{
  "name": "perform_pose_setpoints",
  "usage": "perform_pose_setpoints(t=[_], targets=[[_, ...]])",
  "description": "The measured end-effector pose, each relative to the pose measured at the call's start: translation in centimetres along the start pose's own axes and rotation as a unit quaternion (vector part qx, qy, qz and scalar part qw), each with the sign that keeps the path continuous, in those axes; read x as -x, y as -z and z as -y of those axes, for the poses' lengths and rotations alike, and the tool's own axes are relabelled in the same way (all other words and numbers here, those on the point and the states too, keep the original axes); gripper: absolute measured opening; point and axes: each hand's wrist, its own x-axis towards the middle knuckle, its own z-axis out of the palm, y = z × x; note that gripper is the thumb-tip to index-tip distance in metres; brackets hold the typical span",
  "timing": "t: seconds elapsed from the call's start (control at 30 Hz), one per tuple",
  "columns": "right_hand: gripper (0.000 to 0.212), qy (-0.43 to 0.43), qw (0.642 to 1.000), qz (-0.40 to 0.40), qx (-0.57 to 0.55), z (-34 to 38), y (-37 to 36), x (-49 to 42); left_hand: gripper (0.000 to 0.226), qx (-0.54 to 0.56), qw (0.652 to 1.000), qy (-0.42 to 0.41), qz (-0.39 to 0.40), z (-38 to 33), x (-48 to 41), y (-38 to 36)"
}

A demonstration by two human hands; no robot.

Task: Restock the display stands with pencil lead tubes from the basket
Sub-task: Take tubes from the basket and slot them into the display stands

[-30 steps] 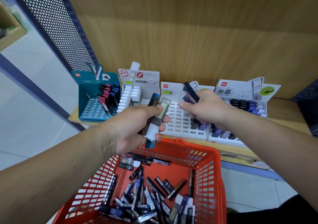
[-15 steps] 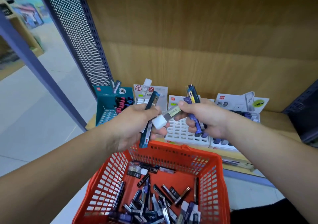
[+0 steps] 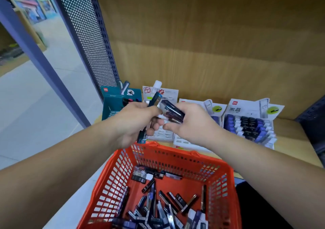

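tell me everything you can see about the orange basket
The orange basket is plastic by the look, with slotted lattice walls, a solid floor and an open top. It sits upright just before the wooden shelf, below the left hand and right hand, neither touching it. Loose pencil lead tubes lie jumbled on its floor.

On my feed, the orange basket (image 3: pixel 114 181) shows as glossy moulded plastic lattice; the pencil lead tubes (image 3: pixel 179 200) inside glint, smooth plastic. The display stands (image 3: pixel 246 108) look like printed card. Behind them, a matt wood-grain back panel (image 3: pixel 211 52) meets a perforated, painted metal side panel (image 3: pixel 88 35).
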Motion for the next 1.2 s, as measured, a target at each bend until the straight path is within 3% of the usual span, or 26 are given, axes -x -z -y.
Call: perform_pose_setpoints(t=[0.07,0.2,0.3,0.6,0.8,0.97,1.2], targets=[[0.022,0.024,0.999,-0.019,0.023,-0.3,-0.8,-0.7,0.022,0.031,0.999,0.005,0.013,0.2,-0.2,0.3],[0.016,-0.084,0.98,-0.058,-0.17,-0.5,-1.6,-2.5,0.03,0.071,0.997,0.029,-0.018,0.4,-0.9,2.4],[0.016,-0.143,0.956,-0.063,-0.249,-0.4,-2.0,-3.8,0.036,0.031,0.997,0.064,-0.042,1.5,-1.4,4.3],[0.015,-0.186,0.95,-0.095,-0.232,-3.6,-6.6,-9.6,0.015,0.022,0.994,0.106,-0.013,5.2,-3.1,7.1],[0.014,-0.159,0.969,-0.137,-0.132,-7.4,-10.0,-10.1,0.015,0.001,0.991,0.133,-0.02,7.6,-4.2,8.2],[0.015,-0.139,0.98,-0.125,-0.072,-8.9,-10.8,-11.0,0.023,-0.003,0.994,0.103,-0.036,7.9,-4.8,8.2],[0.018,-0.086,0.987,-0.066,0.118,-7.8,-10.5,-12.0,0.019,0.0,0.992,0.112,-0.063,8.7,-5.0,8.8]])
